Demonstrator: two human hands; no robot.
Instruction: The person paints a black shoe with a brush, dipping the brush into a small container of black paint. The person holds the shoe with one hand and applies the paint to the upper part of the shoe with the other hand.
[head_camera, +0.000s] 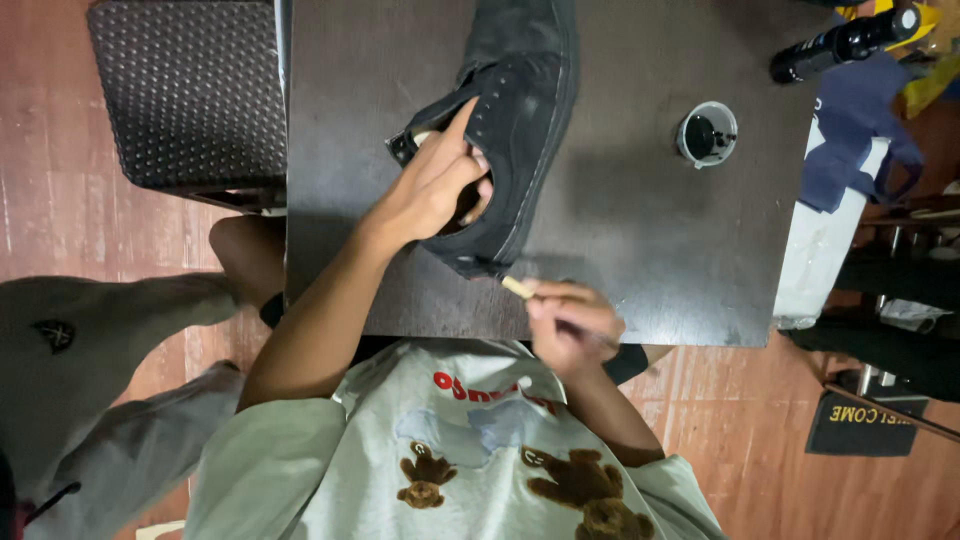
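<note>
On the dark table (640, 260), my left hand (432, 185) grips inside the black shoe (520, 110); my right hand (572, 322) pinches a small brush (517, 287)

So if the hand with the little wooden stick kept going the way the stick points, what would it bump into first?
Probably the black shoe. The right hand holds the stick with its tip aimed at the shoe's heel end, nearly touching, with nothing between them.

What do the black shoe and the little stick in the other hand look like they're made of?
The shoe looks like matte black suede or canvas, dusty and unshiny, with a pale stitched edge. The stick in the right hand looks like light bare wood, though it is too small to be sure.
</note>
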